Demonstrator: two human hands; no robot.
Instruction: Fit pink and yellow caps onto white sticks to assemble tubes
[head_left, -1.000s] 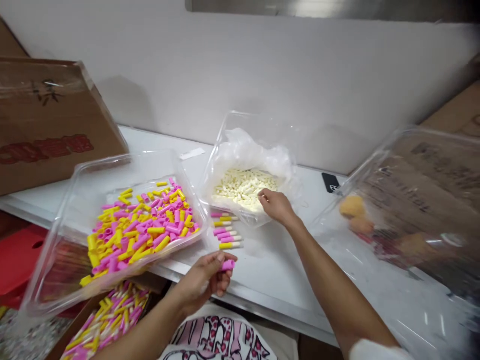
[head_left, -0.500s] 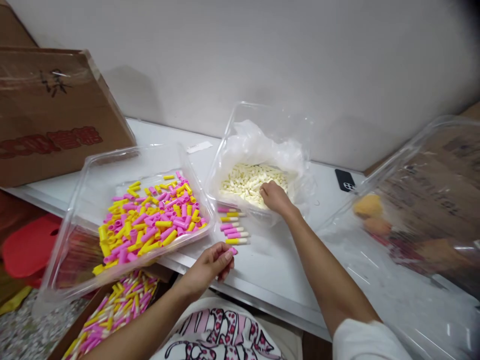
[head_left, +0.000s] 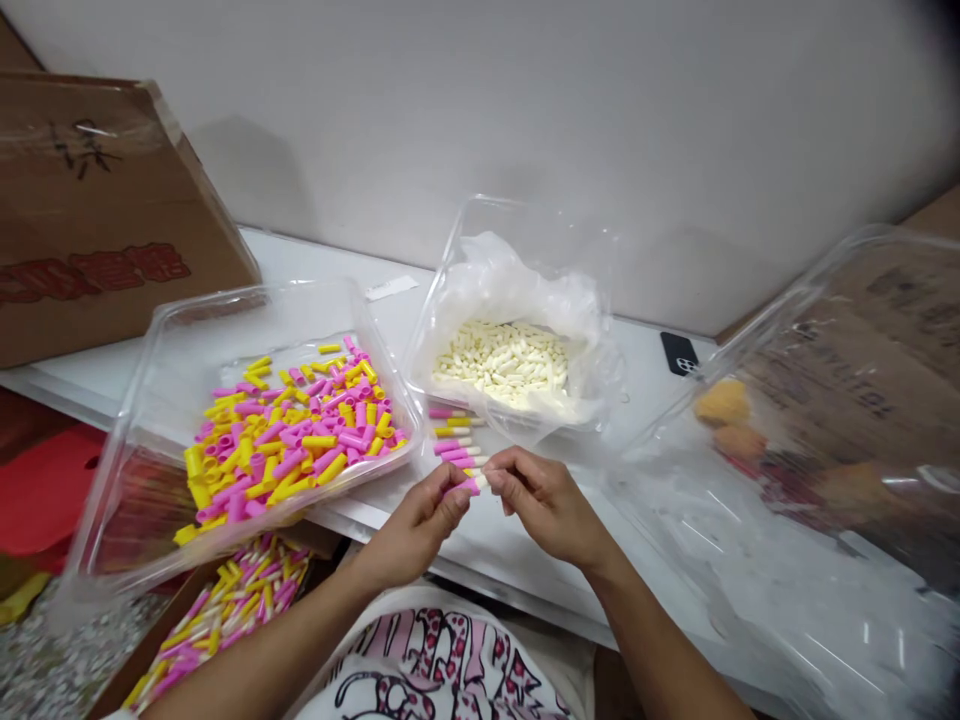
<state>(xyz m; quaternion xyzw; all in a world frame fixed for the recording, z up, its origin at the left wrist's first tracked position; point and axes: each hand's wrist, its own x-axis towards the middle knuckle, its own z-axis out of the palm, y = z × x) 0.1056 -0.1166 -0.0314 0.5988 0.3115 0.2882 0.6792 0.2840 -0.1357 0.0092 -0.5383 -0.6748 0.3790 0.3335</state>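
Left hand (head_left: 420, 518) pinched on a pink tube (head_left: 466, 487); right hand (head_left: 546, 502) pinched on a pale stick (head_left: 481, 482). Stick meets tube's mouth; depth hidden by fingertips. Both held above the table (head_left: 300, 252), toward its near edge, just nearer than the row of pale-ended tubes (head_left: 454, 450). Risks, as I judge: stick entering askew under hard pressure could snap. Slack pinch could drop the tube, perhaps past the near edge. A stray knuckle could scatter the row. Clear tub (head_left: 251, 296) juts over that edge; a left forearm (head_left: 285, 625) bump could spill its loose tubes (head_left: 292, 430).
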